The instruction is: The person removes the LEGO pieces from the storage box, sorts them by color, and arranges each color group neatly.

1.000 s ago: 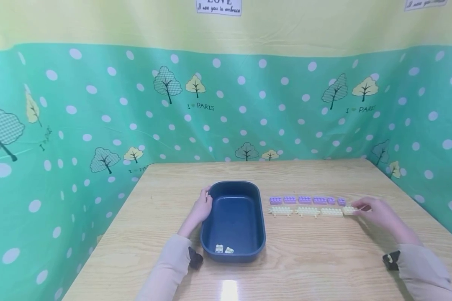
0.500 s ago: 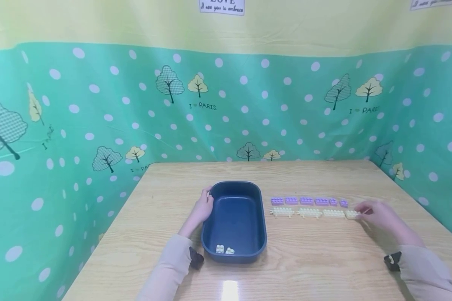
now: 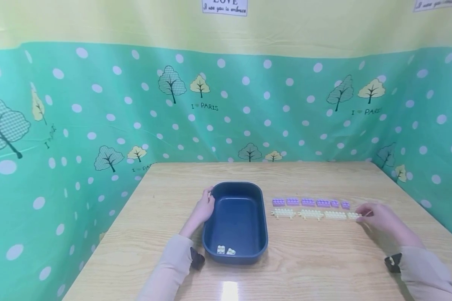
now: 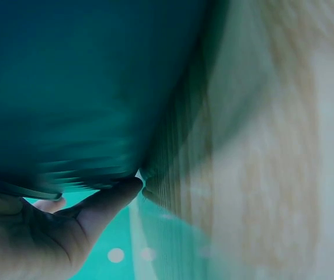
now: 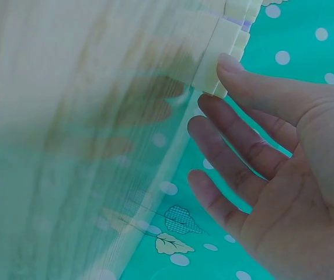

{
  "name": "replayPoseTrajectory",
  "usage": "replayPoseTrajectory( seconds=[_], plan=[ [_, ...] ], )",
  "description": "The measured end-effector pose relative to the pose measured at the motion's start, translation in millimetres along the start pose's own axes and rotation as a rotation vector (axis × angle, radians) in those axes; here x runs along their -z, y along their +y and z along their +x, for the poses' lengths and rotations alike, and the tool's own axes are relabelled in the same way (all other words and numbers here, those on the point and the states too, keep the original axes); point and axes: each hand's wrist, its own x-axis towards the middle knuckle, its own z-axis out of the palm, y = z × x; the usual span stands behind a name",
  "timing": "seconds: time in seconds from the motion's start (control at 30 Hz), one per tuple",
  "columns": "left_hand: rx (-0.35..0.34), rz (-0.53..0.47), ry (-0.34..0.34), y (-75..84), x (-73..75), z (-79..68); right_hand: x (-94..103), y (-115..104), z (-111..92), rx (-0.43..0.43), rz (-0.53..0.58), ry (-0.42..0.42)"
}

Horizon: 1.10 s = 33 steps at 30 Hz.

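Observation:
My left hand [image 3: 204, 207] grips the left side of a dark blue basin [image 3: 235, 259]; in the left wrist view the thumb [image 4: 105, 204] lies along its outer wall, the other fingers mostly hidden at the rim. At the right end of a row of cream toy building bricks [image 3: 335, 215], my right hand [image 3: 378, 217] pinches the short last brick [image 3: 353, 216]. The right wrist view shows the thumb [image 5: 231, 64] on that brick's near side, with the lower fingers [image 5: 219, 143] spread beneath; the index fingertip is hidden. The brick lines up end to end with its neighbour.
Behind the cream row runs a parallel row of several purple bricks [image 3: 308, 202]. Two small cream bricks [image 3: 221, 249] lie inside the basin near its front wall. A green dotted curtain [image 3: 226, 125] borders the wooden table [image 3: 305, 259] at the back and sides.
The short cream brick has come down and left against the row's end, with my right hand still on it. The left hand stays on the basin; the whole view shifts slightly.

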Motion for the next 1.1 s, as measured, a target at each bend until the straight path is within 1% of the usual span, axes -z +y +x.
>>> replayPoseTrajectory(
  seconds=[0.27, 0.47, 0.57, 0.7, 0.77, 0.93, 1.1],
  plan=[
    [-0.006, -0.007, 0.0, -0.7, -2.0, -0.2, 1.3, -1, -5, -0.04, 0.02, -0.011],
    [0.003, -0.015, -0.004, -0.3, -2.0, 1.3, 3.9, -10, -9, -0.029, 0.024, 0.045],
    [0.006, -0.02, -0.004, -0.1, -1.0, 1.8, 6.9, -23, -8, 0.012, 0.023, 0.115],
    [-0.003, -0.014, -0.001, -0.4, 0.1, 2.6, 12.0, -46, -6, 0.098, 0.004, 0.233],
    [-0.007, -0.008, 0.0, -0.5, 0.2, 2.7, 13.4, -56, -6, 0.126, -0.011, 0.265],
    [-0.012, 0.001, 0.0, -0.1, 0.0, 2.1, 10.8, -82, 1, 0.182, 0.0, 0.265],
    [-0.011, -0.001, 0.0, -1.0, -0.4, 3.0, 2.9, -107, 12, 0.261, 0.011, 0.258]
  ],
)
